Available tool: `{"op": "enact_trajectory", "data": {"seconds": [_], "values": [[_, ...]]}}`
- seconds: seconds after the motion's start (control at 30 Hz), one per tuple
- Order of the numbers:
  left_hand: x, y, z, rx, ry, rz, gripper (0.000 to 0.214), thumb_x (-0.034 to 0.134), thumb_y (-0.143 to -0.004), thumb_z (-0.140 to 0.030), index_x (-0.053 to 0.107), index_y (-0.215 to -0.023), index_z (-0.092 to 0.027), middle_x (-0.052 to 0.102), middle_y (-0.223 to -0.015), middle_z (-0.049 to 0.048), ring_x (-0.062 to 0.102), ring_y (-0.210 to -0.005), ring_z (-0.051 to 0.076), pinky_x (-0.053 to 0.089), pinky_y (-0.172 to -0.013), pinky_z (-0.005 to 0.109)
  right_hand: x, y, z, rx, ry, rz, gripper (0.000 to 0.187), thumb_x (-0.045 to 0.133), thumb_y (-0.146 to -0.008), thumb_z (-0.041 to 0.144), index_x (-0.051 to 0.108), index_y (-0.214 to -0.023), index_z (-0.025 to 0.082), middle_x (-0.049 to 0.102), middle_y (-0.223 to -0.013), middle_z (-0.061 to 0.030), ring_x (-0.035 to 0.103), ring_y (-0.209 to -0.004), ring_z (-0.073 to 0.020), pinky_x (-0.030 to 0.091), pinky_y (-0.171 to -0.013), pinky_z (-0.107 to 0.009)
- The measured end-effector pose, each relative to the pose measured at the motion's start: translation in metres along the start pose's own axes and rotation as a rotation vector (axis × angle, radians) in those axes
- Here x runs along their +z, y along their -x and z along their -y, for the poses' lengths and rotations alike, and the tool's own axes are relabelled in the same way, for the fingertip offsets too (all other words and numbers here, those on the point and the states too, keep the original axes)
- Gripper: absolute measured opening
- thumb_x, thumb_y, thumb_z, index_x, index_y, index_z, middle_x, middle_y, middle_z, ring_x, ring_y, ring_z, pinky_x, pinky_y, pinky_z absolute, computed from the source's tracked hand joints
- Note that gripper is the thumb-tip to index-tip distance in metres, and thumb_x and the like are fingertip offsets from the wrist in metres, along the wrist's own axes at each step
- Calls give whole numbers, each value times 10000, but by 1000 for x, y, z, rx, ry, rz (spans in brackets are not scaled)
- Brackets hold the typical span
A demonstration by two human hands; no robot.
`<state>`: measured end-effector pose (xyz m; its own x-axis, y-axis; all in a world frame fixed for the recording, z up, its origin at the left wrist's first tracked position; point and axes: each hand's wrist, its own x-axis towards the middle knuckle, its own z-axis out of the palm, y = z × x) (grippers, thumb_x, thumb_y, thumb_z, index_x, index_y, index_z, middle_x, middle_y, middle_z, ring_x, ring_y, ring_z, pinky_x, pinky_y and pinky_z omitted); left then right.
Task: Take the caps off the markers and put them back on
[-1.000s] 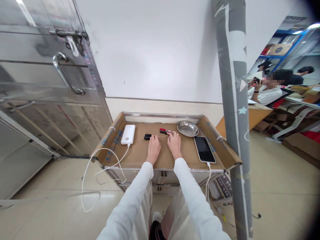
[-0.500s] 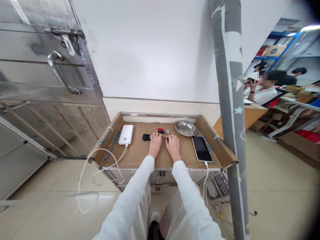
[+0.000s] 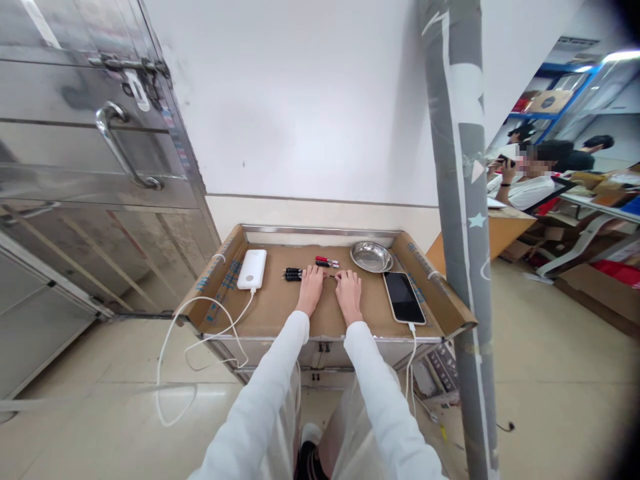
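My left hand [image 3: 310,290] lies palm down on the cardboard-lined table top [image 3: 280,307], its fingers closed over the right ends of several black pens [image 3: 293,273]. My right hand [image 3: 349,295] is just to its right, fingertips pinched on the end of a thin dark pen [image 3: 331,275] that spans the gap between both hands. A red pen [image 3: 325,261] lies just behind my hands, apart from them.
A white power bank [image 3: 251,269] with a cable lies left; a steel dish [image 3: 371,257] and a cabled phone [image 3: 404,297] lie right. A steel door [image 3: 100,160] stands left, a grey pillar [image 3: 463,200] right. People sit at the far right.
My right hand came back from the red pen toward my left hand, then drew slightly right, leaving the thin dark pen showing between the two hands. My left hand moved up onto the black pens.
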<state>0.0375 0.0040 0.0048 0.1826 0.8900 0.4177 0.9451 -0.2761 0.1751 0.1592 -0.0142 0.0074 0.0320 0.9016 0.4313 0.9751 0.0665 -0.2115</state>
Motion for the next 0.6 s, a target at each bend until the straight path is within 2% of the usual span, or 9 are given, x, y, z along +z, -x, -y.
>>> {"op": "enact_trajectory", "data": {"seconds": [0.3, 0.6], "values": [[0, 0, 1, -12, -1, -3, 199, 407, -938, -229, 590, -991, -174, 615, -996, 82, 511, -958, 242, 362, -842, 374, 2, -1, -1, -3, -28, -3, 215, 405, -928, 170, 619, -947, 163, 606, -958, -99, 490, -913, -230, 316, -793, -322], [-3, 0, 1, 22, 29, 2, 187, 410, -941, -234, 583, -989, -182, 632, -975, 79, 526, -953, 230, 354, -846, 365, 5, -2, -6, -54, -205, -54, 262, 349, -940, 141, 611, -933, 149, 624, -944, -89, 498, -889, -207, 343, -841, -316]]}}
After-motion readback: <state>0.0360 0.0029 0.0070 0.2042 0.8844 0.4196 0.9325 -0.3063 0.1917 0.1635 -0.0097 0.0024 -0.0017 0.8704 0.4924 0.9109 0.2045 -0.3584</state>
